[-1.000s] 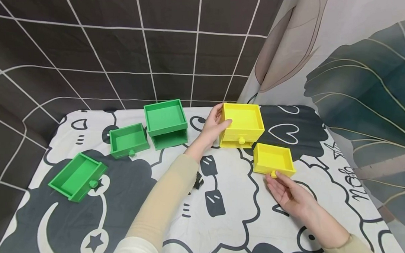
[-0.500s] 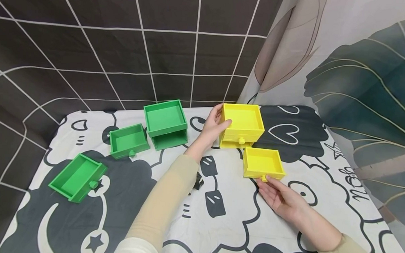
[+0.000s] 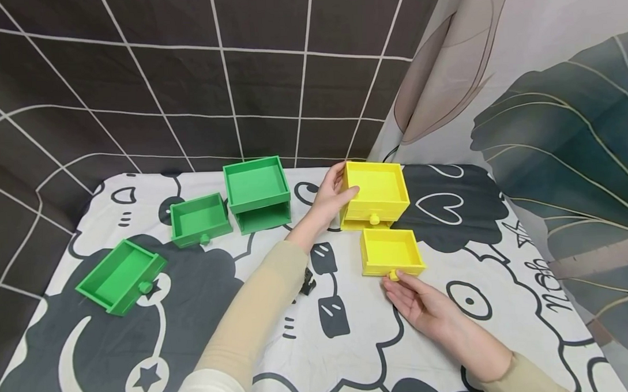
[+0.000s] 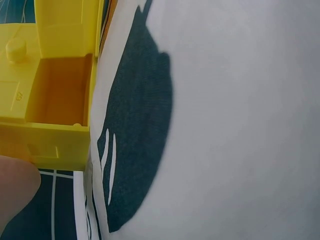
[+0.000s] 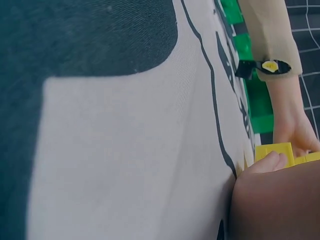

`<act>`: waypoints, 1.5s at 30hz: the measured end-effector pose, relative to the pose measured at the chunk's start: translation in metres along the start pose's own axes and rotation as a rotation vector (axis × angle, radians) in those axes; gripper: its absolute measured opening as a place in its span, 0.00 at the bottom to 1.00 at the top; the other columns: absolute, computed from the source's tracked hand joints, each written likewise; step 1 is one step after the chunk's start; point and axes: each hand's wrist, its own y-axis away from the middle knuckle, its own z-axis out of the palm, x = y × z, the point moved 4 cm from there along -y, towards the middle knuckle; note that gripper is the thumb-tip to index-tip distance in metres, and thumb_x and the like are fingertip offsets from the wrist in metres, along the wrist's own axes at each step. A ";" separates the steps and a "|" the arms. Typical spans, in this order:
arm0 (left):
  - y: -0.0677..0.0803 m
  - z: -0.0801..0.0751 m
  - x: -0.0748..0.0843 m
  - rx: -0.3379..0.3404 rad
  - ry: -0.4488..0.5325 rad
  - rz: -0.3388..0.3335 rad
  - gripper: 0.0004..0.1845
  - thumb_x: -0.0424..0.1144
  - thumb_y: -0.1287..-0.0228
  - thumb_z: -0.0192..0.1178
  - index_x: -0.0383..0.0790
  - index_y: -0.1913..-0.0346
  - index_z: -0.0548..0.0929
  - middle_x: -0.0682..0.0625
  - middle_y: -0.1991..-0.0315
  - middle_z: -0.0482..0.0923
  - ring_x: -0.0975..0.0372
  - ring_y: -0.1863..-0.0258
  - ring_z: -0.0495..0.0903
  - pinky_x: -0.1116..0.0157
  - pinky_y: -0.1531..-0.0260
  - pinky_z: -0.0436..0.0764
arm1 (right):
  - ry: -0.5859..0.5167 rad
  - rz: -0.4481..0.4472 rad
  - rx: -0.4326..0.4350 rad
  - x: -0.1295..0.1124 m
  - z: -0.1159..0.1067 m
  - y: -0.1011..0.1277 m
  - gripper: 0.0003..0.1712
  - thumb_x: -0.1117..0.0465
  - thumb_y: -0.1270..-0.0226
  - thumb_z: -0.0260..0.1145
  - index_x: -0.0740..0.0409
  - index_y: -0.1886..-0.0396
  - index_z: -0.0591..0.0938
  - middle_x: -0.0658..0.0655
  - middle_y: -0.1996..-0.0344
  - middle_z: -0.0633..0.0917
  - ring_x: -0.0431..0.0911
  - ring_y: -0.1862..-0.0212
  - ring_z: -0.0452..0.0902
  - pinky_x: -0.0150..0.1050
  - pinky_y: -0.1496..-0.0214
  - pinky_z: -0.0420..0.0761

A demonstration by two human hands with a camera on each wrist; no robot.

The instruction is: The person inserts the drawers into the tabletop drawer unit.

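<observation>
My left hand (image 3: pixel 326 202) grips the left side of a small yellow drawer cabinet (image 3: pixel 378 185), its thumb over the top rim. One drawer with a round knob sits in the cabinet's upper slot. In the left wrist view, the cabinet's lower slot (image 4: pixel 62 92) is hollow. Below and in front of it, a loose yellow drawer (image 3: pixel 391 248) faces the cabinet with its back end close to it. My right hand (image 3: pixel 422 307) pinches that drawer's knob (image 3: pixel 394 275) between thumb and fingers, palm turned up. Whether the drawer touches the cloth is hard to tell.
A green drawer cabinet (image 3: pixel 258 189) with an open lower slot stands left of the yellow one. Two loose green drawers, one beside it (image 3: pixel 197 218) and one farther left (image 3: pixel 120 278), lie on the patterned cloth (image 3: pixel 345 356). A dark tiled-pattern curtain (image 3: pixel 185 79) hangs behind.
My right hand has moved the loose yellow drawer leftward, from the cabinet's front right to almost straight before it. My left hand and the cabinet have stayed put.
</observation>
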 end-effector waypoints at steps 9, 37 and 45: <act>0.000 0.000 0.000 0.000 -0.007 0.003 0.40 0.29 0.30 0.62 0.42 0.18 0.60 0.46 0.17 0.61 0.55 0.16 0.60 0.66 0.14 0.60 | 0.021 -0.011 -0.045 0.004 0.011 -0.007 0.16 0.59 0.15 0.59 0.57 0.63 0.88 0.54 0.63 0.95 0.41 0.56 0.93 0.33 0.43 0.92; 0.000 0.001 -0.002 -0.003 -0.021 0.003 0.40 0.30 0.29 0.62 0.43 0.17 0.60 0.47 0.17 0.60 0.55 0.16 0.59 0.64 0.14 0.62 | 0.055 -0.025 -0.018 0.003 0.033 -0.022 0.14 0.57 0.16 0.61 0.54 0.63 0.87 0.52 0.65 0.95 0.39 0.57 0.93 0.32 0.44 0.92; 0.000 0.000 -0.002 0.008 -0.034 -0.009 0.40 0.31 0.28 0.63 0.44 0.17 0.60 0.48 0.17 0.60 0.56 0.16 0.59 0.64 0.14 0.62 | 0.059 -0.038 -0.025 0.002 0.033 -0.025 0.13 0.57 0.16 0.61 0.54 0.62 0.87 0.52 0.64 0.95 0.39 0.57 0.93 0.32 0.44 0.92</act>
